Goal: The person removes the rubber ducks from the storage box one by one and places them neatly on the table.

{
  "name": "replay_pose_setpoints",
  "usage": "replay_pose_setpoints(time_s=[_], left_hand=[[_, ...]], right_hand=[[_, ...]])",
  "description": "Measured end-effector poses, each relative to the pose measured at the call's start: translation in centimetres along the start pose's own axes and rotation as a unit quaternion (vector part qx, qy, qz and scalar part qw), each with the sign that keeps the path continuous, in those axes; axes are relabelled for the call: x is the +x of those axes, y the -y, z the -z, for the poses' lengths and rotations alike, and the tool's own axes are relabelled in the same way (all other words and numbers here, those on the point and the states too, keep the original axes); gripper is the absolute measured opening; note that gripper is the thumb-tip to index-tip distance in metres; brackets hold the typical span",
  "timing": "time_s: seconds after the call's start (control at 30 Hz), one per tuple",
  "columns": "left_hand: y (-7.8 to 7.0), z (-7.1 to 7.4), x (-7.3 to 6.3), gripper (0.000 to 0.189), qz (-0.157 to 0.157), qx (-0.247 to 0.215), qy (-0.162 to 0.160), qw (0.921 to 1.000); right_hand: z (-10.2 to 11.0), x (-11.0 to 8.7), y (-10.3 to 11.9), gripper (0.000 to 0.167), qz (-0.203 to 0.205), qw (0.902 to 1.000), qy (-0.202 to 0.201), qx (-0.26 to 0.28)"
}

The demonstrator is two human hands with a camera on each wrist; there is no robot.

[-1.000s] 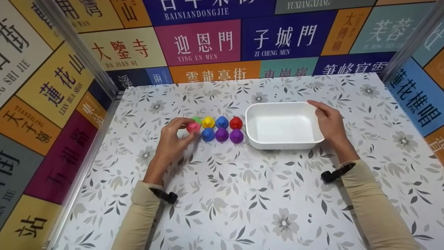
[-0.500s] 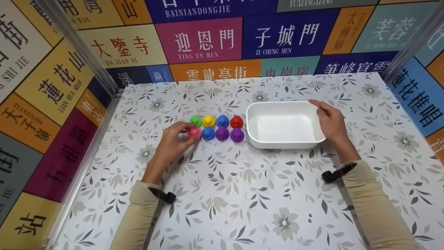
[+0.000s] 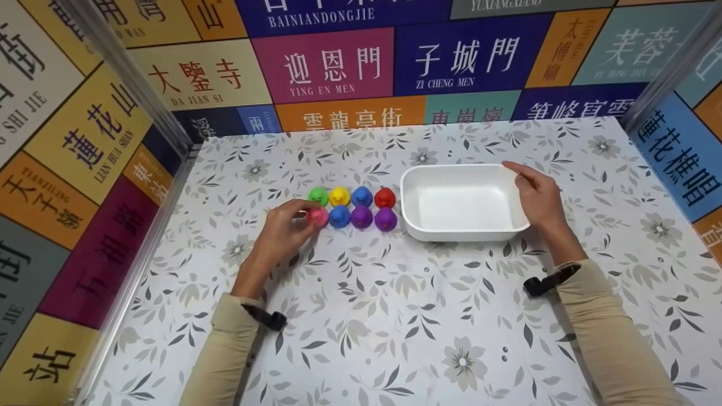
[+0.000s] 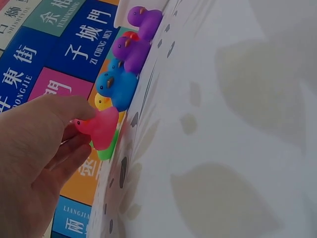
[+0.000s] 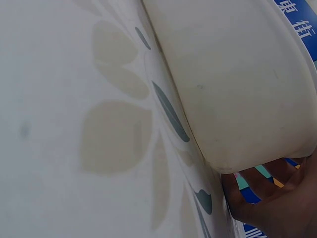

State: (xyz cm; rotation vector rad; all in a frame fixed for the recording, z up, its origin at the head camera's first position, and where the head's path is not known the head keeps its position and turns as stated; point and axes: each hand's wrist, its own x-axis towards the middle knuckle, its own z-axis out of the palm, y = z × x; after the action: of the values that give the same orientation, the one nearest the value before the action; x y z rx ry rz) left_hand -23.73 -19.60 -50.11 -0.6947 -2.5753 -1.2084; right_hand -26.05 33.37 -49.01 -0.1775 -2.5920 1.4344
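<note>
In the head view, my left hand (image 3: 284, 228) holds a pink rubber duck (image 3: 318, 216) between thumb and fingers, at the left end of the front row. In the left wrist view the pink duck (image 4: 102, 129) sits upright, with the fingers around its head and far side. Beside it stands a blue duck (image 3: 339, 216), then two purple ducks (image 3: 361, 216). Behind them a green duck (image 3: 318, 195), a yellow one (image 3: 339, 196), another blue one (image 3: 361, 196) and a red one (image 3: 384, 197) form a row. My right hand (image 3: 541, 200) grips the right end of a white plastic tub (image 3: 465, 235).
The tub, with nothing in it, stands just right of the ducks. A floral-patterned cloth (image 3: 361, 338) covers the table. Upright panels with coloured place-name signs (image 3: 333, 66) border the back and both sides.
My left hand has brought the pink duck down and toward me, into line with the front row, uncovering the green duck. The right hand and the tub have stayed put.
</note>
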Motion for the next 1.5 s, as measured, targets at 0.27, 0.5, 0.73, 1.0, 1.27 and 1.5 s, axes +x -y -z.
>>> replay_pose_setpoints(time_s=[0.27,0.5,0.73,1.0,1.27,1.5], left_hand=[[-0.2,-0.1,-0.1,0.028,0.018,-0.005,0.008,0.9998],[-0.2,-0.3,-0.1,0.027,0.032,-0.015,0.012,0.9993],[0.0,-0.3,-0.1,0.028,0.03,-0.015,0.009,0.9994],[0.0,-0.1,-0.1,0.029,0.033,-0.007,0.013,0.9994],[-0.4,0.6,0.1,0.026,0.035,0.007,-0.007,0.9993],[-0.9,1.0,0.8,0.023,0.038,0.029,-0.033,0.9983]], right_hand=[[0.1,0.0,-0.3,0.043,0.021,0.9998,-0.003,-0.001],[0.1,0.0,-0.3,0.043,0.023,0.9997,-0.005,-0.003],[0.0,-0.1,-0.1,0.043,0.013,0.9999,-0.002,0.002],[-0.1,0.0,0.0,0.043,0.009,1.0,0.001,-0.002],[0.0,0.3,-0.2,0.042,0.024,0.9993,-0.004,-0.027],[0.2,0.3,0.0,0.042,0.036,0.9987,-0.011,-0.035]])
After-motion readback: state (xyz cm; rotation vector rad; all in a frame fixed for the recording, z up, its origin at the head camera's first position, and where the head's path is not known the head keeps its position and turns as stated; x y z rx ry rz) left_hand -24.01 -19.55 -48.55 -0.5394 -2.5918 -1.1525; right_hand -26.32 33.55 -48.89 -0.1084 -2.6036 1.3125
